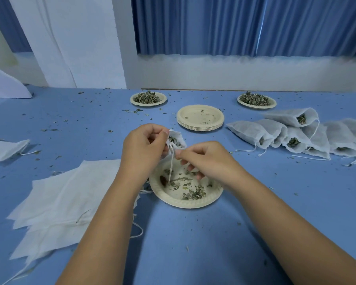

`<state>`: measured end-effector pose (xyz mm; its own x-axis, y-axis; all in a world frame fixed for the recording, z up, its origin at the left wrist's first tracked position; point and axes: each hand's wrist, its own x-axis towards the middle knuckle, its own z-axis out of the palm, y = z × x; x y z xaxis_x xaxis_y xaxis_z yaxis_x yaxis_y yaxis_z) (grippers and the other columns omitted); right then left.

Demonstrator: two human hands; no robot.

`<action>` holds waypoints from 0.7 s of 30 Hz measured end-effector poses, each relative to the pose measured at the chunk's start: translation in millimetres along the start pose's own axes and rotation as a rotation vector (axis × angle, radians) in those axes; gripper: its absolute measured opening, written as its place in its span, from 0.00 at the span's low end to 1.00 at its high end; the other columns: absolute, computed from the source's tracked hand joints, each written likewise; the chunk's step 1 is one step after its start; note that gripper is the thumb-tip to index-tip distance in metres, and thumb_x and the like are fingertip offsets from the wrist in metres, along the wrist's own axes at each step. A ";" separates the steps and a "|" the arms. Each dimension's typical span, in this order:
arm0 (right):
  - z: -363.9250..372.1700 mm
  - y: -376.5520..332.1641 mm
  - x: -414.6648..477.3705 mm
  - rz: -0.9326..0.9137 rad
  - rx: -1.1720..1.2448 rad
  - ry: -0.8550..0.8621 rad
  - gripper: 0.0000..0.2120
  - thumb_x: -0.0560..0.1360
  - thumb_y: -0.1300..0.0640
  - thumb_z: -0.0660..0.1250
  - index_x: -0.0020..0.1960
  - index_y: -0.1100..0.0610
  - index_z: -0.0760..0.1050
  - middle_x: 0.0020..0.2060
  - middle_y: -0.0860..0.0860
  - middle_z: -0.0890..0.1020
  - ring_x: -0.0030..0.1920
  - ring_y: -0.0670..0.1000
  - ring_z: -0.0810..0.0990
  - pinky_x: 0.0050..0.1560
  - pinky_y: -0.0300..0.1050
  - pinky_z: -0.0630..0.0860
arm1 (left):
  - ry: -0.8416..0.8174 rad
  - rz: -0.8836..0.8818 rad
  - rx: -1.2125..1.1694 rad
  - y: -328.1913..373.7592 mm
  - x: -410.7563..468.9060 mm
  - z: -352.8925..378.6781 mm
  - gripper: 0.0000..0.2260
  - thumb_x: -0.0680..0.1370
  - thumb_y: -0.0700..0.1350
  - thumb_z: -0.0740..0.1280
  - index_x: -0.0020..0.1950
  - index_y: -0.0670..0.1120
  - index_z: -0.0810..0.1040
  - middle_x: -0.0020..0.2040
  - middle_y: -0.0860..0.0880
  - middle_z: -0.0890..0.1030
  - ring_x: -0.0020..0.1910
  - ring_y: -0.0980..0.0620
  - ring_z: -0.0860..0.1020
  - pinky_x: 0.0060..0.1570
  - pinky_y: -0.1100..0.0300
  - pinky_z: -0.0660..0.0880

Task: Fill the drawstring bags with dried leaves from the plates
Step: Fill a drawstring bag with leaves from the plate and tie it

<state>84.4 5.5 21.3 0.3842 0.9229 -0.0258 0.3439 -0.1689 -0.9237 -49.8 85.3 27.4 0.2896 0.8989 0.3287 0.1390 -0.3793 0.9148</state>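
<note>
Two bare forearms reach over the blue surface to a paper plate holding a few dried leaves. Just above its far rim, the left hand has its grip pinched on the mouth of a leaf-filled drawstring bag. The right hand appears to pinch the drawstring. The mouth looks partly open, so a hard or crooked pull could tip the bag and spill leaves. Other filled bags lie well apart, to the right.
</note>
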 end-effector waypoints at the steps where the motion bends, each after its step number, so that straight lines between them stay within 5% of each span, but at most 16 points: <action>1: 3.1 0.1 -0.4 0.011 0.025 -0.007 0.11 0.72 0.44 0.72 0.39 0.52 0.85 0.39 0.53 0.86 0.35 0.50 0.81 0.34 0.44 0.77 | -0.015 0.005 0.011 0.6 -0.2 0.4 0.08 0.79 0.44 0.67 0.41 0.51 0.80 0.27 0.56 0.80 0.27 0.61 0.77 0.32 0.69 0.75; 4: 9.7 -0.4 0.8 0.023 0.154 0.058 0.15 0.71 0.43 0.73 0.37 0.54 0.85 0.37 0.49 0.85 0.35 0.47 0.81 0.33 0.43 0.77 | -0.047 0.025 0.070 1.6 -1.4 1.6 0.08 0.78 0.42 0.68 0.41 0.52 0.81 0.29 0.56 0.81 0.28 0.62 0.79 0.32 0.70 0.75; 12: 6.7 2.2 4.5 0.233 0.705 -0.092 0.03 0.71 0.65 0.74 0.39 0.64 0.84 0.35 0.57 0.85 0.34 0.47 0.84 0.35 0.35 0.79 | -0.016 0.037 0.126 -2.2 -2.2 3.4 0.08 0.78 0.43 0.68 0.40 0.52 0.80 0.31 0.55 0.82 0.31 0.60 0.81 0.38 0.65 0.78; 15: 1.5 4.7 7.0 0.251 0.727 -0.075 0.07 0.70 0.68 0.74 0.35 0.62 0.85 0.36 0.57 0.85 0.34 0.47 0.84 0.36 0.36 0.80 | 0.024 0.024 0.122 -4.6 -0.9 0.7 0.08 0.79 0.43 0.67 0.41 0.51 0.81 0.32 0.56 0.83 0.31 0.59 0.82 0.39 0.62 0.80; 21: -16.7 5.9 9.3 0.268 0.670 0.052 0.01 0.71 0.68 0.73 0.42 0.64 0.82 0.36 0.57 0.85 0.30 0.45 0.81 0.33 0.34 0.78 | 0.090 -0.023 0.083 -6.5 3.9 -6.1 0.08 0.79 0.43 0.67 0.40 0.50 0.80 0.33 0.55 0.83 0.32 0.57 0.82 0.44 0.52 0.82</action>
<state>104.4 7.2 21.9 0.4279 0.8588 -0.2819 -0.3611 -0.1234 -0.9243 -55.3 92.5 24.2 0.1994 0.9222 0.3312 0.2241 -0.3720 0.9008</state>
